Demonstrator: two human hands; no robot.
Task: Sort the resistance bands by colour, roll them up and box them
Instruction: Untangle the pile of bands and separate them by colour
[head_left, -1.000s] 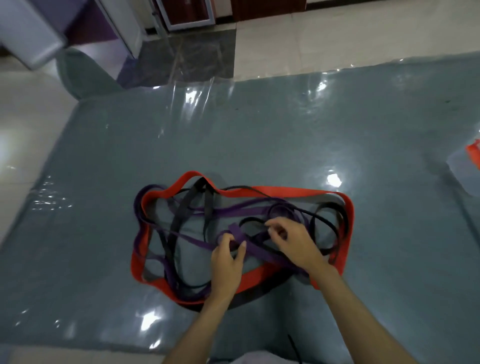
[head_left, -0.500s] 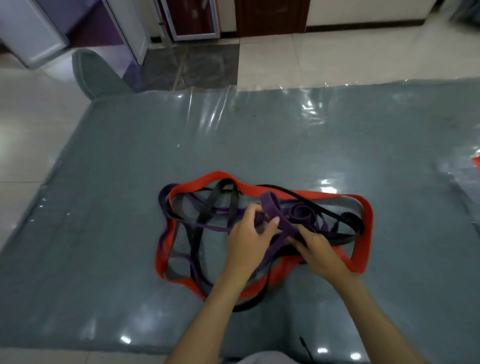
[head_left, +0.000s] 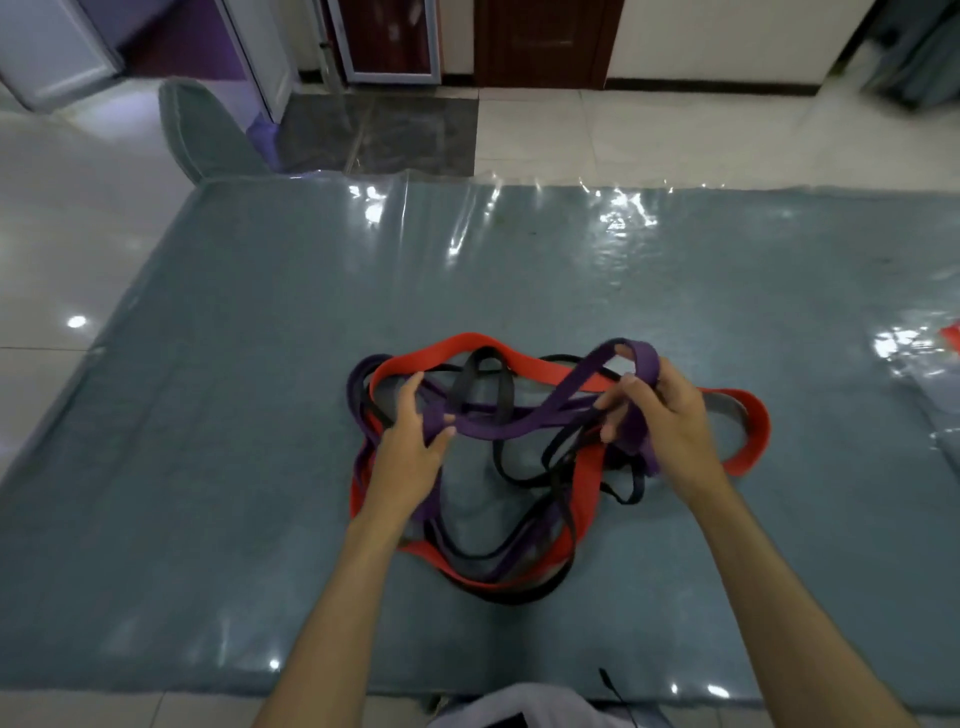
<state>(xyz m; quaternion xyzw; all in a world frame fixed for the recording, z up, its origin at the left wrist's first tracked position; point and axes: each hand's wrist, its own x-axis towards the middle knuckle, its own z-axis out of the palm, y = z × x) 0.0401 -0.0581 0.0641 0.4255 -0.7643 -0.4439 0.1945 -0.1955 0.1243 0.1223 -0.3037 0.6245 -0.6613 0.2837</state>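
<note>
Head view: a tangle of resistance bands was seen lying on a grey-green table covered with clear plastic film, nearer the near edge than the far edge and roughly midway between the left and right edges. The tangle consisted of a wide red band, several narrow black bands and a purple band.

The purple band was lifted clear of the pile between the two hands. Its held stretch ran left to right, with the long axis roughly parallel to the near edge and rising toward the right. At the right end the band was folded over into a raised loop pointing toward the far edge.

The left hand was closed on the left end of the purple band, which was pinched between thumb and fingers. The right hand was curled around the looped right end, with the loop draped over the fingers.

The red band formed the outer outline of the pile, its long axis running left to right. The black bands were looped inside it and trailed toward the near edge.

A clear plastic bag with a red item inside lay at the right edge, well apart from the pile.
</note>
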